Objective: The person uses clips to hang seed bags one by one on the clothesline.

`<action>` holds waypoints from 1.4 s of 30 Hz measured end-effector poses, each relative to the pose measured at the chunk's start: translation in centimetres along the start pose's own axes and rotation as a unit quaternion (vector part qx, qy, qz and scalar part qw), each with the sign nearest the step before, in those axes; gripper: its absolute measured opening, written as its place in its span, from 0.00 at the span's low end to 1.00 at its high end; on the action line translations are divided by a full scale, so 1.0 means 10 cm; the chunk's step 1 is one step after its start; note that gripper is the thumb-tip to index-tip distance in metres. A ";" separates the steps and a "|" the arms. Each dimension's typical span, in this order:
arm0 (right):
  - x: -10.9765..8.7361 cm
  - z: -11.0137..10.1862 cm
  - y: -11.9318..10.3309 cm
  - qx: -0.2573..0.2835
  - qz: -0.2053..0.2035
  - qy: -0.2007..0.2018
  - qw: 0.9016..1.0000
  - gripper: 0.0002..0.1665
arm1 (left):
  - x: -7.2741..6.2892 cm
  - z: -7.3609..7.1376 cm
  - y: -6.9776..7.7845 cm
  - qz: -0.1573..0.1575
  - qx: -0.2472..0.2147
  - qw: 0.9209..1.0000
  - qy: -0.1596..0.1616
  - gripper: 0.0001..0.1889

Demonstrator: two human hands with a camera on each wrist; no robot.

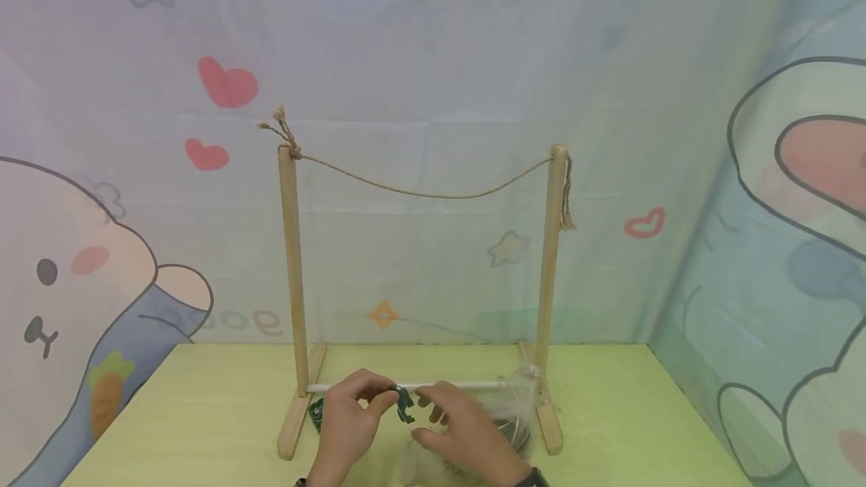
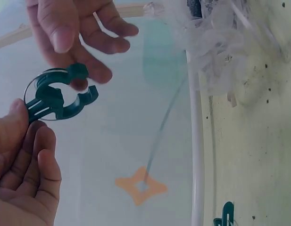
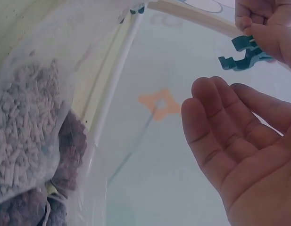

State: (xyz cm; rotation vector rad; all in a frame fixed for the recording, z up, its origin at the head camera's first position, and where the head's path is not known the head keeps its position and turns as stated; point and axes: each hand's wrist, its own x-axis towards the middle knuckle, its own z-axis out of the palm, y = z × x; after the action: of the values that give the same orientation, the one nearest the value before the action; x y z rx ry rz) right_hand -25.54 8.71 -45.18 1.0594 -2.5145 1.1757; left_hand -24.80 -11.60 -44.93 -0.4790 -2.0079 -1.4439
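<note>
Pinching green clip [image 2: 51,100] in left hand [image 1: 352,415], holding right hand [image 1: 463,427] just beside with relaxed fingers, near plastic bag [image 1: 521,395] at right

Cartoon-printed backdrop [image 1: 419,51] behind pale yellow-green table [image 1: 203,404].

In the head view, the left hand [image 1: 352,412] partly hides green plastic pieces [image 1: 316,413] too small to count. The right hand [image 1: 467,427] covers part of a clear bag [image 1: 519,406], its contents indistinct.
</note>
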 end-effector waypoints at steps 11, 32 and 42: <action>-0.14 -0.08 0.07 -0.066 0.028 -0.065 0.995 0.17 | 0.05 -0.06 -0.02 -0.053 0.048 0.997 0.038 0.06; -0.17 0.20 0.15 -0.189 0.090 -0.149 0.966 0.17 | 0.03 -0.03 -0.19 -0.064 0.084 0.993 0.062 0.08; -0.18 0.22 0.24 -0.186 0.039 -0.117 0.975 0.06 | 0.04 -0.05 -0.16 -0.063 0.095 0.991 0.065 0.07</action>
State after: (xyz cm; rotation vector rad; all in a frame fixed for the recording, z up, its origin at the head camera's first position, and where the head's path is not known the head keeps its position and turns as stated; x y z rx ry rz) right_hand -25.54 9.06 -48.87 1.0551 -2.8251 0.5809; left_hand -25.94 -12.61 -45.68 -0.1763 -2.0742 -1.3044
